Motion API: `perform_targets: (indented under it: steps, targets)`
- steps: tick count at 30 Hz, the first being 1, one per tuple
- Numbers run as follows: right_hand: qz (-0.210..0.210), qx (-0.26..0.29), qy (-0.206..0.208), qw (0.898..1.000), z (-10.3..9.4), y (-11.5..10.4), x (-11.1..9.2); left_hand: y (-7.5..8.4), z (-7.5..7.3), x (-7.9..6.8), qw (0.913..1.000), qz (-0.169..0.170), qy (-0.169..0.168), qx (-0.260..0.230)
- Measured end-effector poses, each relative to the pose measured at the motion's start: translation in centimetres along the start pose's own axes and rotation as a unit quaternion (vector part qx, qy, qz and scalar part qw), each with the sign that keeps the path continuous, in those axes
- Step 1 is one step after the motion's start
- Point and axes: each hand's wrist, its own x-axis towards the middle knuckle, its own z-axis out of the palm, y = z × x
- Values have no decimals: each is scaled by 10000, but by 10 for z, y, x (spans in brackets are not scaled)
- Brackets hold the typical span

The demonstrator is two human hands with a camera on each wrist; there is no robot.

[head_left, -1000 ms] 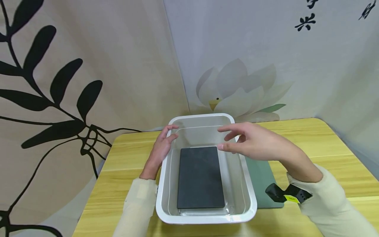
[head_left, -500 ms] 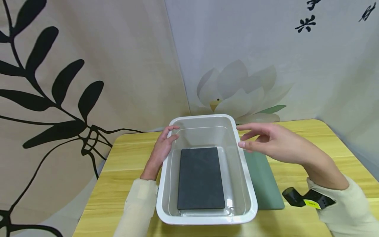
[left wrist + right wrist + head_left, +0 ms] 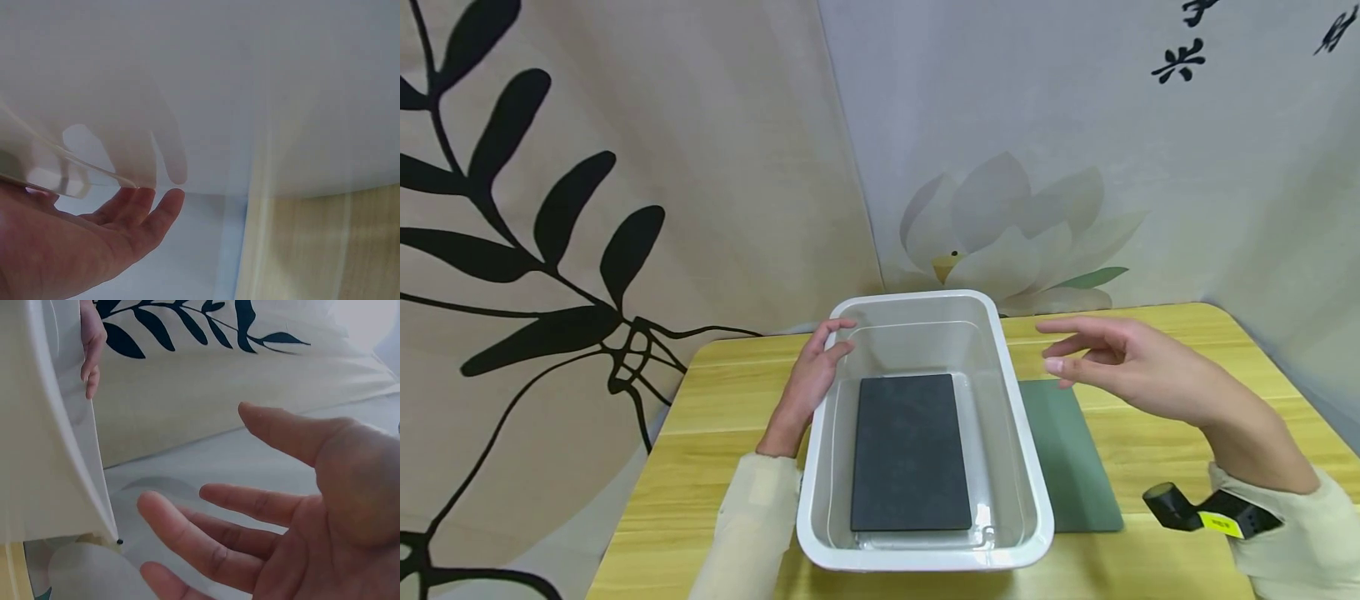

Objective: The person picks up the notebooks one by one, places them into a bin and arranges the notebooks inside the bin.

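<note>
A white rectangular plastic tub stands on the table. Inside, a dark grey notebook-like slab lies flat on the bottom. My left hand grips the tub's left rim, its thumb and a finger over the edge; in the left wrist view, other fingers lie against the outer wall. Away from the tub on the right, my right hand hovers over the table with fingers spread and nothing held. Below it, a flat green sheet or cover is partly hidden by the tub.
The yellow wooden table has rounded back corners. Behind it hangs a pale curtain with printed leaves and a flower. A black wrist camera is strapped to my right sleeve.
My right hand has moved from over the tub's right rim out to the right, above the table. The left hand, the tub and the slab have stayed in place.
</note>
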Motion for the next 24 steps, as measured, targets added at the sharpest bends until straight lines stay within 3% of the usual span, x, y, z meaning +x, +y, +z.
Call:
perform_targets:
  steps: [11, 24]
  targets:
    - [-336, 515, 170, 9980, 3, 38, 3, -2, 2, 2, 9995, 189, 170, 193]
    - [118, 617, 327, 9975, 12, 89, 9, 2, 2, -1, 9995, 158, 160, 214]
